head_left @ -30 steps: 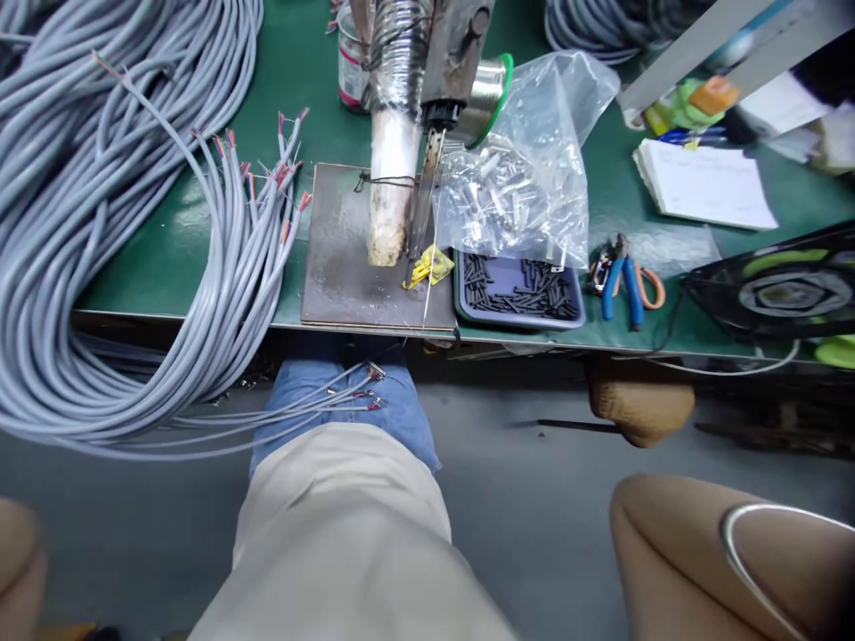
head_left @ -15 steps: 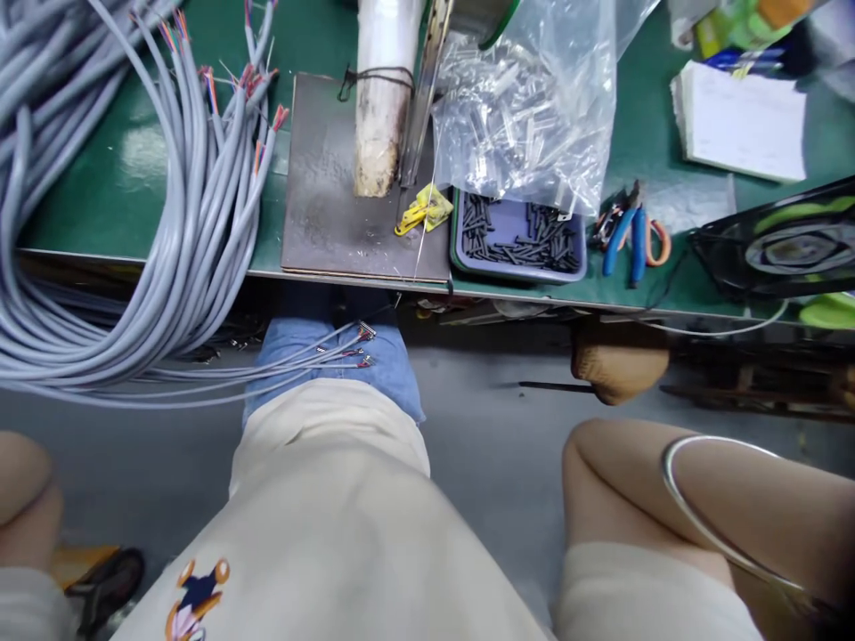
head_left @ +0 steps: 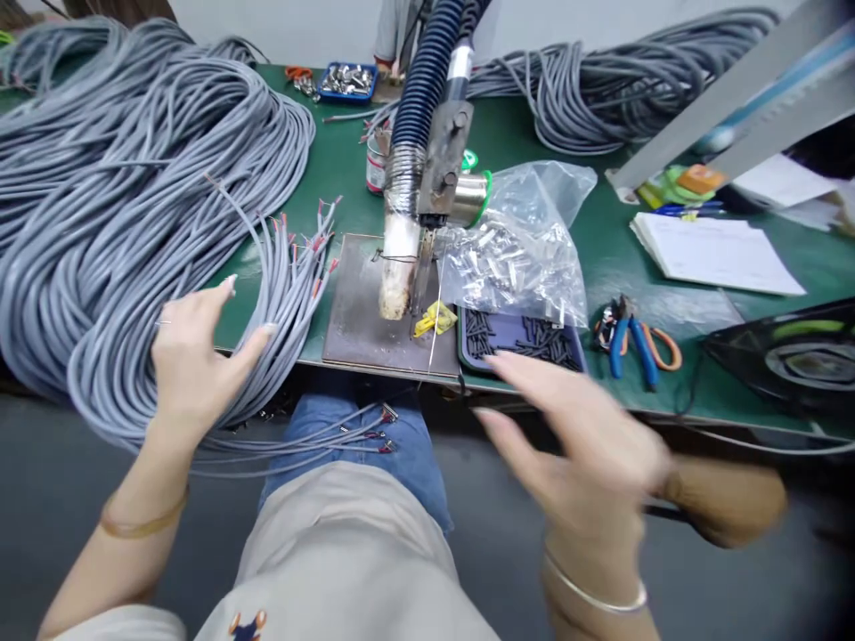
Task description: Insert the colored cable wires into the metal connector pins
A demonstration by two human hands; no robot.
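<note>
My left hand is over the bundle of grey cables, thumb and fingers apart, with nothing held. Those cables end in stripped, coloured wires near the table edge. My right hand, smeared by motion, hovers in front of the purple tray of short black pins. A gap shows between its thumb and fingers, and I see nothing in it. Several thin grey cables with connectors on their ends lie across my lap. Left of the tray, a small yellow packet rests on the brown board.
A soldering fixture with a ribbed hose stands over the board. Behind the tray lies a clear bag of metal parts. Blue-handled pliers, a paper stack and a black fan-like object are at the right. Coiled cables cover the left.
Both hands have come up from low at the sides to the table's front edge. The view has tilted up, showing more of the table's far side.
</note>
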